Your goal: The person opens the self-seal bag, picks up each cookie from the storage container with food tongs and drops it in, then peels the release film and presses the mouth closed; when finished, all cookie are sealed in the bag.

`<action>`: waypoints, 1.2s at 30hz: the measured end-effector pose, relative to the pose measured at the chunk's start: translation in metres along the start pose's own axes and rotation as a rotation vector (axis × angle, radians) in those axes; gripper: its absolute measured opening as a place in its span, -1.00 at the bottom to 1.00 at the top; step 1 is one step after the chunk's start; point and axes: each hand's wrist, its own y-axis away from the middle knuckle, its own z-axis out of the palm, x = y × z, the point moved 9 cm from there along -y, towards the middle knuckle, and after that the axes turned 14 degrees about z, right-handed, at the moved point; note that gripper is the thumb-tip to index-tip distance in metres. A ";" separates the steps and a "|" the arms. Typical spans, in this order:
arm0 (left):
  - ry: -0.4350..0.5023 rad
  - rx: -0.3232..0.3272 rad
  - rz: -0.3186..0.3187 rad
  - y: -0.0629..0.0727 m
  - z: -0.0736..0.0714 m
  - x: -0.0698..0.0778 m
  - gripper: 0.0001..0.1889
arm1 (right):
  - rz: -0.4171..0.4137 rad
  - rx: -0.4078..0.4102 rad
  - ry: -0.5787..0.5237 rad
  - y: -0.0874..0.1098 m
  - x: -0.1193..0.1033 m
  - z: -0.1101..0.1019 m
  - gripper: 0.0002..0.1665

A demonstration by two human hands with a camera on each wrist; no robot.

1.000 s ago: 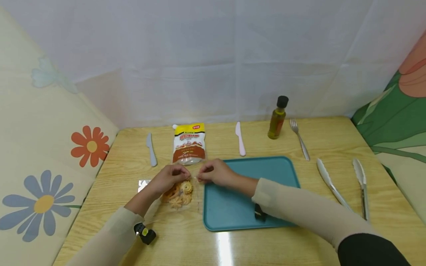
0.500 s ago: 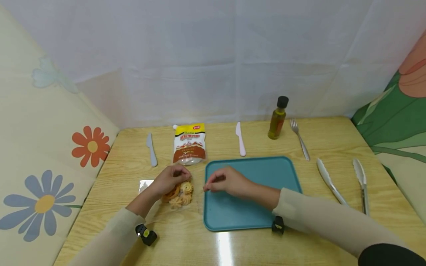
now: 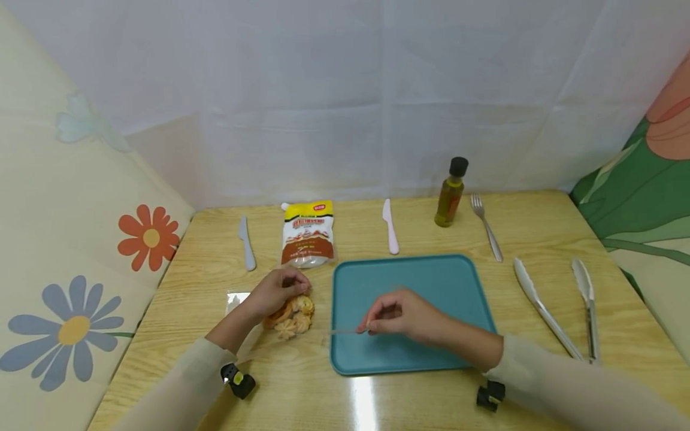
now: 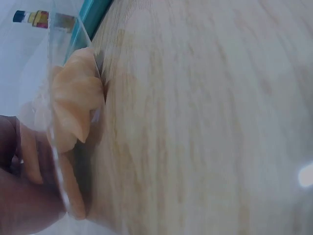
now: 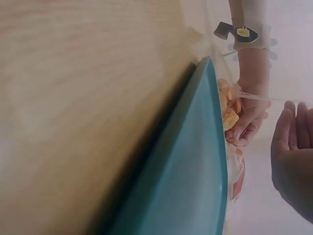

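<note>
Several piped butter cookies (image 3: pixel 293 317) lie in a clear plastic bag on the table, left of the teal tray (image 3: pixel 409 269). My left hand (image 3: pixel 277 292) pinches the bag by its far edge. In the left wrist view, a cookie (image 4: pixel 78 98) shows behind the clear film, with fingers beside it. Over the tray, my right hand (image 3: pixel 406 317) pinches a thin clear plastic strip (image 3: pixel 345 331) that stretches left toward the bag. The right wrist view shows this strip (image 5: pixel 264 97) running between the bag and my right hand (image 5: pixel 296 152).
Behind the bag lies a yellow, white and brown pouch (image 3: pixel 308 233). A grey knife (image 3: pixel 246 244), pink knife (image 3: pixel 390 226), dark-capped oil bottle (image 3: pixel 450 194) and fork (image 3: pixel 487 228) are along the back. Metal tongs (image 3: pixel 544 305) rest right of the tray.
My right hand has moved right and toward me, from beside the bag to over the tray, drawing the plastic strip out. My left hand has stayed at the bag.
</note>
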 end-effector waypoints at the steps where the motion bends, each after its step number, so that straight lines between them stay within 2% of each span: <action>1: 0.000 0.000 0.000 0.000 0.000 0.000 -0.84 | -0.001 -0.002 0.010 0.004 0.001 0.000 -0.84; 6: -0.010 -0.002 -0.016 -0.001 0.000 -0.003 -0.84 | -0.033 -0.050 -0.004 0.021 0.006 0.005 -0.81; 12: -0.017 -0.003 -0.021 -0.001 0.001 -0.004 -0.84 | -0.094 -0.132 -0.082 0.035 0.008 0.014 -0.80; 18: -0.007 0.002 -0.020 -0.001 0.001 -0.005 -0.84 | -0.108 -0.102 -0.115 0.046 0.013 0.006 -0.76; 23: -0.005 -0.001 -0.021 0.001 0.001 -0.006 -0.83 | -0.094 -0.066 -0.137 0.062 0.022 -0.018 -0.79; 27: -0.003 -0.004 -0.018 0.001 0.001 -0.007 -0.83 | -0.106 -0.102 -0.197 0.084 0.023 -0.043 -0.87; 31: -0.003 -0.001 -0.015 0.001 0.001 -0.005 -0.83 | -0.136 -0.162 -0.253 0.111 0.021 -0.068 -0.70; 36: -0.006 -0.004 -0.020 0.001 0.000 -0.003 -0.82 | -0.104 -0.128 -0.212 0.145 0.025 -0.105 -0.64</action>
